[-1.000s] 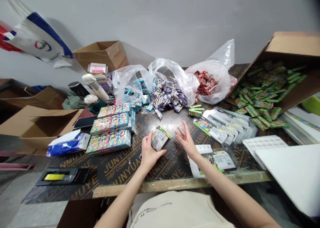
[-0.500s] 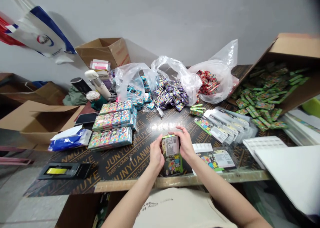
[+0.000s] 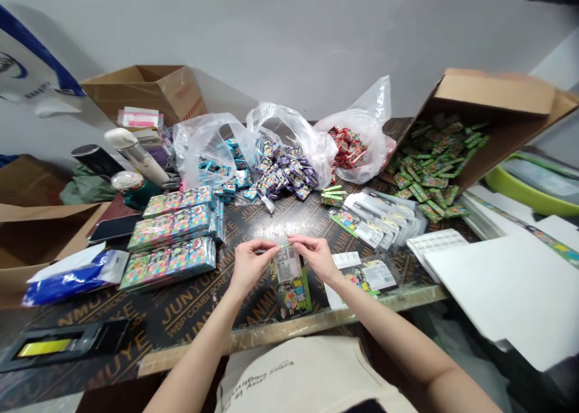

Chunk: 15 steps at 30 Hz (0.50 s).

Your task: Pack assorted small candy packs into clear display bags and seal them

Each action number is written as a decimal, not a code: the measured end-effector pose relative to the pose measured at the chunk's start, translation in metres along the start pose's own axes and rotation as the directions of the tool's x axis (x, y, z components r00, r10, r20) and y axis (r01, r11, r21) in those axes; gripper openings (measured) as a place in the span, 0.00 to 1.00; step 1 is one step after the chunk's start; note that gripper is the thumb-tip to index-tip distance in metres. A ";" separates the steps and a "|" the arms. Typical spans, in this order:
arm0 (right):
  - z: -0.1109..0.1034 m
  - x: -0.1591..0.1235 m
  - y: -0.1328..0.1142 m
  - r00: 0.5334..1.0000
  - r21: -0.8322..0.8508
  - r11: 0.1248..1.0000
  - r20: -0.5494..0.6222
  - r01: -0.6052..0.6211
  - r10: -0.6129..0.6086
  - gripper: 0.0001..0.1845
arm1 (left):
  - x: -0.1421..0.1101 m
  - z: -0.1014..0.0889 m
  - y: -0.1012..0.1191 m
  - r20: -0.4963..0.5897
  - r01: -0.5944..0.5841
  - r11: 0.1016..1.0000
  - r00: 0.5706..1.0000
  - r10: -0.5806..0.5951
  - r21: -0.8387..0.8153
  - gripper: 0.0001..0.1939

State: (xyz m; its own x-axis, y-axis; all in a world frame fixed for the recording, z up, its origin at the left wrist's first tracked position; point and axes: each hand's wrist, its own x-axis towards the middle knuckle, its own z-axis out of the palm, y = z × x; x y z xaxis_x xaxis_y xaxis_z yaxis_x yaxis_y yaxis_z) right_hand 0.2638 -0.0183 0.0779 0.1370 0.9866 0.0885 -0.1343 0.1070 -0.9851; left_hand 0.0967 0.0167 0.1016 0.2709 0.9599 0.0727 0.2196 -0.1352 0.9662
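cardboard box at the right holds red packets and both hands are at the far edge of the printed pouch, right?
No: the head view shows green packets in the cardboard box, not red ones. The left hand and right hand are at the far edge of the printed pouch.

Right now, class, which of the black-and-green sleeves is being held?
The leftmost sleeve, its top end pinched by the left hand and right hand; the other sleeves lie to its right, in neither hand.
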 end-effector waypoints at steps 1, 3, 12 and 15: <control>-0.001 0.000 -0.001 1.000 -0.018 1.000 0.001 -0.012 0.012 0.09 | 0.003 -0.001 0.000 0.023 0.028 1.000 0.999 -0.028 0.001 0.09; -0.003 0.003 -0.005 0.998 -0.044 0.997 0.002 -0.067 0.067 0.10 | 0.009 -0.004 0.001 0.070 0.081 0.996 0.995 -0.078 -0.033 0.11; -0.008 0.015 -0.014 0.989 -0.178 0.983 0.127 -0.047 0.070 0.11 | 0.008 -0.006 0.013 0.128 -0.107 0.976 0.988 0.083 0.192 0.06; -0.013 0.010 -0.019 0.980 -0.258 0.966 0.196 0.006 0.046 0.13 | 0.000 -0.005 0.012 0.176 -0.323 0.901 0.943 0.281 0.289 0.08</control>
State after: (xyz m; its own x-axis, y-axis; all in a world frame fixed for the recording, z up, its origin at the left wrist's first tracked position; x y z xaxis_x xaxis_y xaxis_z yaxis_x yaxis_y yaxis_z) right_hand 0.2801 -0.0120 0.0959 -0.0643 0.9955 0.0698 0.1242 0.0774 -0.9892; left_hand 0.0948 0.0168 0.1139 0.4825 0.8241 0.2967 0.3810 -0.5025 0.7761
